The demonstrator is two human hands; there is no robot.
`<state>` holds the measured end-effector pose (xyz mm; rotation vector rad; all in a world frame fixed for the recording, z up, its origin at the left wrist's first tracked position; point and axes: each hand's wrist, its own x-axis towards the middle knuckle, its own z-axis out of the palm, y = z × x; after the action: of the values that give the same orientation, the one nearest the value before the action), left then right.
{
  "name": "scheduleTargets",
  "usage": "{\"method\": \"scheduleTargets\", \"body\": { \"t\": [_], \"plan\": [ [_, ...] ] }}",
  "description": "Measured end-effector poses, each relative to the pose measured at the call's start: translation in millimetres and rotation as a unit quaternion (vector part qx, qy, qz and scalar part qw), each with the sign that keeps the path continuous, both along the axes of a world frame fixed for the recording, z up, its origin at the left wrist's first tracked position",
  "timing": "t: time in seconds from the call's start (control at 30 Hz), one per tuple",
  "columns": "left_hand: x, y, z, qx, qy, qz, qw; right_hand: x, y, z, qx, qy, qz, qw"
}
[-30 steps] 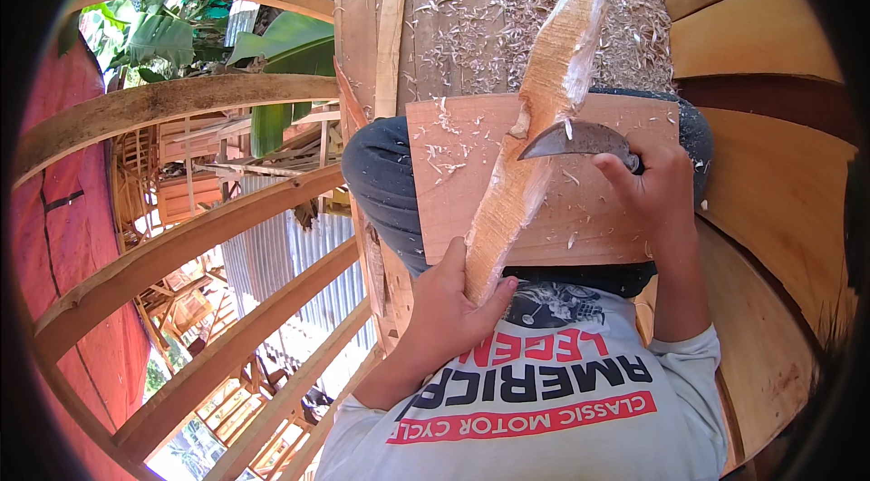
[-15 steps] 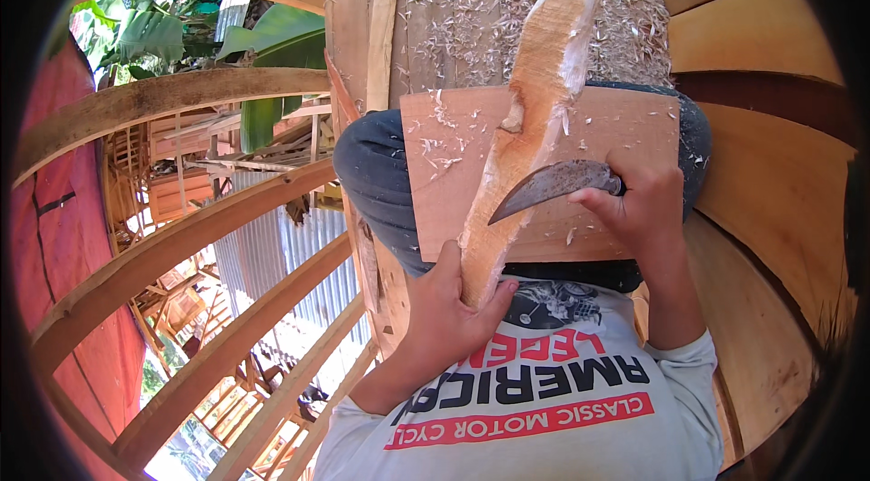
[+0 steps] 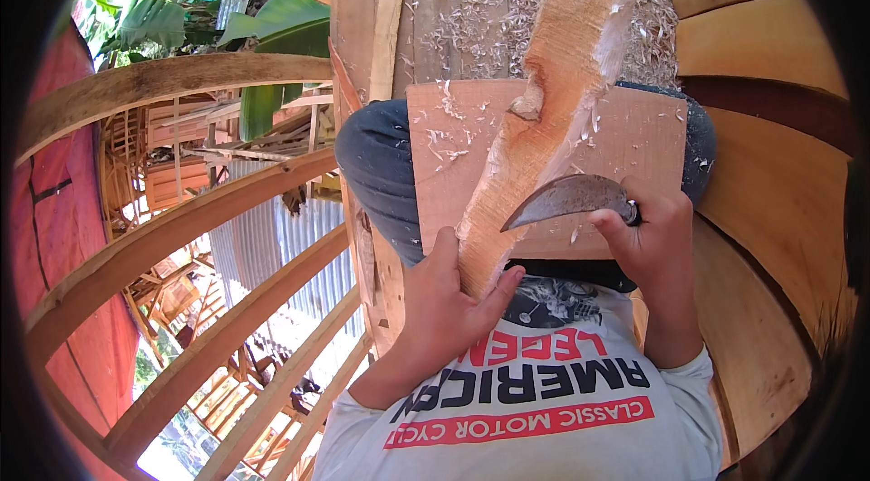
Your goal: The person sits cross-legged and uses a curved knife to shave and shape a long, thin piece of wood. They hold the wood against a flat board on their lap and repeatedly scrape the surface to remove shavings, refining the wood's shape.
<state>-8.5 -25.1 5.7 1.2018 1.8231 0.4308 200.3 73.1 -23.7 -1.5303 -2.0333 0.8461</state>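
We sit cross-legged on planks (image 3: pixel 358 28), wearing a white printed shirt (image 3: pixel 544 445) and dark trousers (image 3: pixel 376 182); across our lap lies a flat reddish-brown board (image 3: pixel 625 136); over it, slanting from lower left to upper right, runs a long, rough-cut piece of pale wood (image 3: pixel 562 109), notched on its left edge, its near end by our shirt; our left hand (image 3: pixel 449 300) grasps that near end, with digits along both edges; our right hand (image 3: pixel 657 232) is clenched round a curved knife (image 3: pixel 571 200), whose blade overlaps the wood's right edge, its tip pointing left, though we cannot tell whether it touches; pale curled shavings (image 3: pixel 449 155) dot the board and lie thickly on the planks beyond.
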Motion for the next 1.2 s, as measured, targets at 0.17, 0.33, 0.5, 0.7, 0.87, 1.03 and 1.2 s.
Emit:
{"method": "scheduleTargets", "body": {
  "t": [0.17, 0.33, 0.5, 0.7, 0.87, 1.03, 1.2],
  "plan": [
    [3.6, 2.8, 2.3, 0.037, 0.006, -0.013, 0.999, 0.8, 0.3, -5.2, 0.034, -0.016, -0.011, 0.999],
    [8.0, -1.9, 0.4, 0.012, 0.007, -0.014, 1.0, 8.9, 11.9, -17.4, 0.053, -0.045, -0.02, 0.997],
    [8.3, -6.9, 2.0, -0.015, 0.008, -0.022, 1.0, 14.3, 18.8, -25.2, 0.078, -0.069, -0.017, 0.994],
    [8.3, -3.8, -0.8, -0.029, 0.009, -0.009, 1.0, 11.9, 23.2, -23.9, 0.038, -0.037, -0.059, 0.997],
    [4.6, 0.8, -6.9, 0.041, -0.091, -0.002, 0.995, 0.6, -1.2, -9.3, -0.024, 0.011, -0.004, 1.0],
    [5.2, 4.2, 1.7, 0.014, -0.109, -0.041, 0.993, -0.2, -2.6, -15.8, 0.015, 0.046, -0.004, 0.999],
    [7.2, -0.1, 6.2, 0.002, -0.127, -0.051, 0.991, 12.2, 7.0, -12.8, 0.038, 0.014, 0.018, 0.999]
  ]
}}
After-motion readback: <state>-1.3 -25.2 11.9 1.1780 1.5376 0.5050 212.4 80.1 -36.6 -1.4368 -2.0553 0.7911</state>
